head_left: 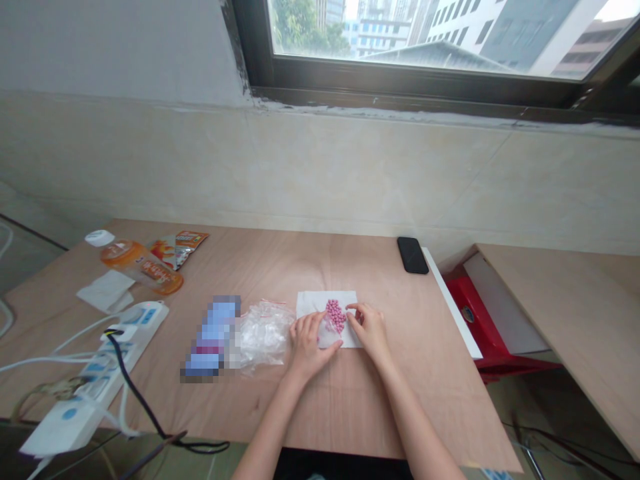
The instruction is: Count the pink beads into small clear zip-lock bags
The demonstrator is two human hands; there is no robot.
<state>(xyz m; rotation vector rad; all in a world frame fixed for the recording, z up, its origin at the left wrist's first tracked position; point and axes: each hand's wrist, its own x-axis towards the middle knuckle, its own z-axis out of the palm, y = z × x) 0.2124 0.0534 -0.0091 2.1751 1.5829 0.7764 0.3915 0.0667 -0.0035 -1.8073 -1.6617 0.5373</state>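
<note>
Small round pink beads [335, 313] lie in a cluster on a white sheet of paper [311, 301] near the middle of the table. My left hand [310, 343] rests on the sheet's left side, fingers and thumb spread apart beside the beads. Near its fingertips is something faintly clear that I cannot make out. At the right edge of the beads, my right hand [369, 327] has its thumb and index fingertips close together in a pinch. Whatever lies between them is too small to tell. Crumpled clear plastic bags [264, 333] lie left of my left hand.
A blurred-out bluish rectangle [213, 337] lies left of the bags. Further left are a power strip [100, 373] with cables, an orange drink bottle [143, 265], a tissue [106, 291] and a snack packet [180, 248]. A black phone [413, 255] lies back right.
</note>
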